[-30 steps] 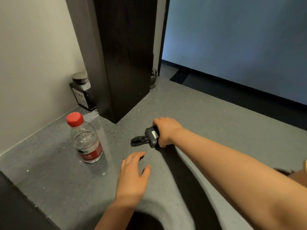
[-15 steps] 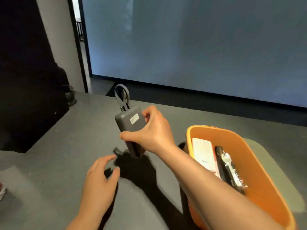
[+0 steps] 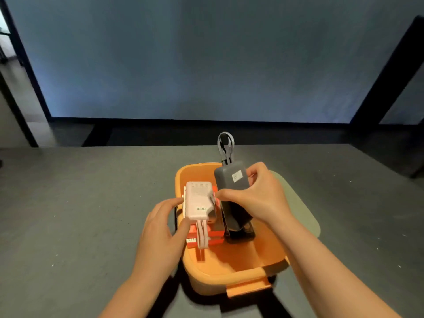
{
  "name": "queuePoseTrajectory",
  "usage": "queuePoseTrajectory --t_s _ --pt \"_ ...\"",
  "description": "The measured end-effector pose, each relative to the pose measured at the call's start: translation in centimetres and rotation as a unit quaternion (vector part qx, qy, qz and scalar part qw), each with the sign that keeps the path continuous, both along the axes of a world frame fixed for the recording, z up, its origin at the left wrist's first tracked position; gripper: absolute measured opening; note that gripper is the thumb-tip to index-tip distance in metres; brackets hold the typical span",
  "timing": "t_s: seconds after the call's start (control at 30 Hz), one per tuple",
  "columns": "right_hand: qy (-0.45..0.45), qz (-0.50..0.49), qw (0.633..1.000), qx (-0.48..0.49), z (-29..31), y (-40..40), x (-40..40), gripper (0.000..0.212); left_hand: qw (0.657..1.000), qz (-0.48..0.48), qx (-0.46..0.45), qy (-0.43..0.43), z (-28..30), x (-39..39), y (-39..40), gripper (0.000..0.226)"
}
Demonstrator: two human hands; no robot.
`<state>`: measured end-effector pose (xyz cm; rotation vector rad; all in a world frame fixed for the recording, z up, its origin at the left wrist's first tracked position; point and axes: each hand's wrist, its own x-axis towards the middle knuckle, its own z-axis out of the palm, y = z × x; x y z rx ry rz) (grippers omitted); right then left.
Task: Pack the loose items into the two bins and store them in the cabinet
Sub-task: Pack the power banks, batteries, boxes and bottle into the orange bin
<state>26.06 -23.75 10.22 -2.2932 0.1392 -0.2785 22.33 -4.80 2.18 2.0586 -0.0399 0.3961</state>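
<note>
Moved: grey power bank [image 3: 231, 180] carried from bare counter to above orange bin [image 3: 229, 275].
Right hand [image 3: 257, 198]: clamped on it.
Left hand [image 3: 163, 228]: unclenched, touching pink power bank [image 3: 198, 200] inside bin.
Meaning: drop-in imminent.

One orange bin [image 3: 231, 275] on the surface [image 3: 68, 203]; two hands, left [image 3: 160, 235] and right [image 3: 259, 198]; one grey power bank [image 3: 230, 180]; one pink power bank [image 3: 199, 199]; one red box [image 3: 213, 236]; one black item [image 3: 241, 232], blurred
</note>
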Motion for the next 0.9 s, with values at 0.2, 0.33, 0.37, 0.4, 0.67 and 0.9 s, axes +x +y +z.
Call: queuePoseTrajectory --t_s 0.2,0.33,0.37,0.4,0.67,0.9 --pt "0.049 0.1 0.99 -0.085 -2.3 -2.3 -0.2 0.068 1.0 0.002 0.003 0.009 -0.6 0.0 -1.1 0.031" --pt "0.11 0.263 0.938 -0.195 -2.7 -3.5 -0.1 0.069 1.0 0.02 -0.002 0.024 -1.0 0.1 -0.9 0.033" --pt "0.124 0.292 0.925 -0.211 -2.9 -3.7 -0.1 0.068 0.999 0.021 -0.001 0.025 -1.2 0.1 -0.9 0.032" --pt "0.137 0.316 0.912 -0.224 -3.1 -3.7 -0.1 0.068 1.0 0.02 0.001 0.021 -1.4 0.1 -0.9 0.03" --pt "0.188 0.392 0.812 -0.39 -5.5 -2.8 0.9 0.064 1.0 0.019 -0.006 0.011 -1.7 0.2 -1.2 0.022" --pt "0.169 0.415 0.753 -0.482 -7.4 -1.4 1.2 0.052 0.999 0.019 0.021 0.02 -2.0 -0.1 -1.7 0.028"
